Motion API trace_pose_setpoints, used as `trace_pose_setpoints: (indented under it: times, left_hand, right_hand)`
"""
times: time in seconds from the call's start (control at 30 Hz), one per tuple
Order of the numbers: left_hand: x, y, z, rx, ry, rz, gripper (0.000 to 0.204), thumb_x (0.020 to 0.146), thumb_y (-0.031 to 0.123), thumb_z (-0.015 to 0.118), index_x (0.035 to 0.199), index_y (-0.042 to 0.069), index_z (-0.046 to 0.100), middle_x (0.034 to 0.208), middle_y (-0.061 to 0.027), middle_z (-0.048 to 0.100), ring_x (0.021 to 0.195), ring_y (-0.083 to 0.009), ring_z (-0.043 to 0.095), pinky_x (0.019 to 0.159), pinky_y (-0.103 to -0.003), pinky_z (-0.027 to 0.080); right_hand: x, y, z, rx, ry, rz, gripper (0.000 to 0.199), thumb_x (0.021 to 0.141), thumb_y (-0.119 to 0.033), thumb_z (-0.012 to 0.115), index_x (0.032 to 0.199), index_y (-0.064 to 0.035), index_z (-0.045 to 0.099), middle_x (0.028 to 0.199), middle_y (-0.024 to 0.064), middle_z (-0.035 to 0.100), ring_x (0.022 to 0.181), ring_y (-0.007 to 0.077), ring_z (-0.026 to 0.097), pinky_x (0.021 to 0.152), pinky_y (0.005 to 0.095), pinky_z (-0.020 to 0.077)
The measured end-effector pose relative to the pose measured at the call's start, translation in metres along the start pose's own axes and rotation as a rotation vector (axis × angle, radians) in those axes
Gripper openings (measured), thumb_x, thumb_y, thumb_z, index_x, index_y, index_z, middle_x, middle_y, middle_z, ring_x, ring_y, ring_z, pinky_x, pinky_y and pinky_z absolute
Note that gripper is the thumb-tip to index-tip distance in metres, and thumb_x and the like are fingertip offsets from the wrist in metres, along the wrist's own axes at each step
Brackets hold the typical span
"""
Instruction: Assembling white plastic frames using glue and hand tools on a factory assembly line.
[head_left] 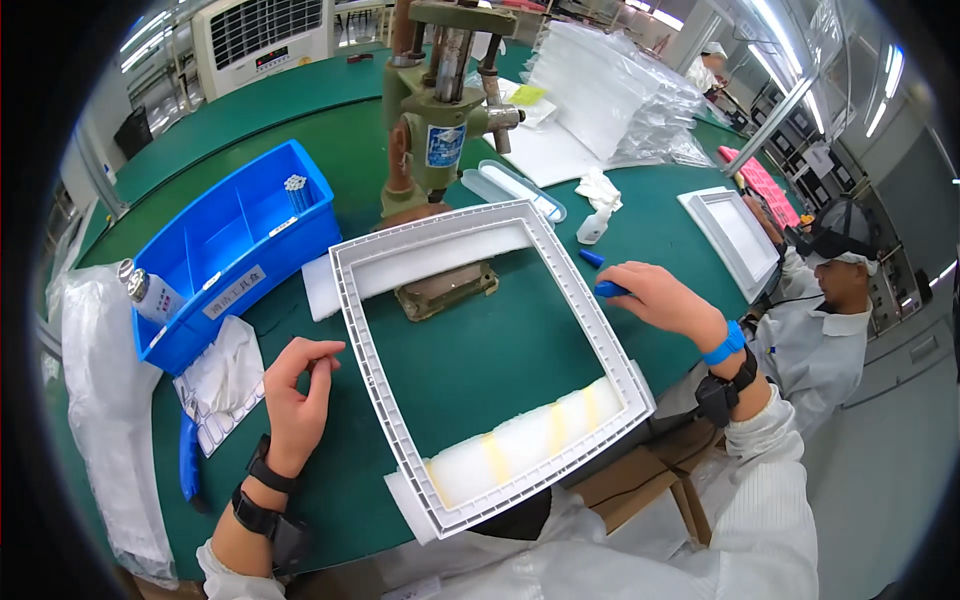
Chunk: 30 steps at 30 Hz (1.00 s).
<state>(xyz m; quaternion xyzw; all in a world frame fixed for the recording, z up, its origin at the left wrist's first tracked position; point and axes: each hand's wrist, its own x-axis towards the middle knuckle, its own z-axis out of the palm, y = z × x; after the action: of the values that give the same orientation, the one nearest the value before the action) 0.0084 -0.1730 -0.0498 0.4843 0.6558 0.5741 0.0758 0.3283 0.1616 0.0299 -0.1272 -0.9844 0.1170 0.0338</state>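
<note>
A light grey rectangular plastic frame [600,335] lies tilted in front of me, its channelled rim facing up. White foam strips [520,450] with yellow tape bands sit under its near side, and another white strip lies under its far side. My left hand [300,395] is just outside the frame's left side, fingers curled in, with nothing seen in them. My right hand [665,300], beyond the frame's right side, is closed on a small blue-handled piece [610,289]; its far end is hidden. A blue cap [592,257] lies on the table near that hand.
A green manual press [435,130] stands behind the frame. To the left are a blue divided bin [215,240] with metal-topped containers, a white cloth [220,375] and blue-handled pliers [189,455]. A small bottle [594,226] and bagged sheets [615,90] lie farther back; a co-worker [825,300] sits at right.
</note>
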Motion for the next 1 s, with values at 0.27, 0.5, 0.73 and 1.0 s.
trace_pose_setpoints:
  times: [0.27,0.5,0.73,1.0]
  left_hand:
    - [0.000,-0.003,0.002,0.027,-0.108,0.048,0.018,0.081,-0.007,0.055,0.090,-0.001,0.070,0.073,-0.0083,0.061,0.060,-0.0152,0.056,0.055,-0.027,0.041]
    - [-0.006,-0.005,0.003,0.001,-0.160,0.022,0.016,0.081,-0.006,0.057,0.089,0.000,0.070,0.072,-0.0084,0.060,0.058,-0.0150,0.055,0.053,-0.027,0.040]
    - [-0.003,-0.002,0.002,0.007,-0.204,0.029,0.014,0.082,-0.003,0.060,0.093,0.000,0.069,0.076,-0.0105,0.060,0.059,-0.0205,0.055,0.054,-0.030,0.042]
    - [-0.008,-0.005,0.001,0.025,-0.181,0.062,0.014,0.084,0.001,0.060,0.095,0.002,0.070,0.077,-0.0120,0.062,0.059,-0.0231,0.058,0.055,-0.032,0.045]
  right_hand:
    - [0.011,-0.004,-0.005,0.044,-0.121,-0.017,0.027,0.087,-0.010,0.067,0.113,-0.0047,0.061,0.100,0.0161,0.067,0.093,0.0365,0.063,0.082,0.0423,0.0504]
    - [0.011,-0.012,-0.012,0.058,-0.178,-0.001,0.031,0.086,-0.006,0.066,0.117,-0.0056,0.061,0.101,0.0167,0.067,0.093,0.0363,0.063,0.081,0.0409,0.0507]
    - [0.014,-0.046,-0.023,0.039,0.051,0.087,0.037,0.088,-0.005,0.064,0.124,-0.0070,0.057,0.098,0.0165,0.066,0.087,0.0348,0.064,0.079,0.0382,0.0512]
    - [0.060,-0.155,0.014,0.225,-0.305,-0.056,0.043,0.092,-0.020,0.065,0.129,-0.0069,0.048,0.085,0.0211,0.063,0.075,0.0416,0.062,0.067,0.0439,0.0489]
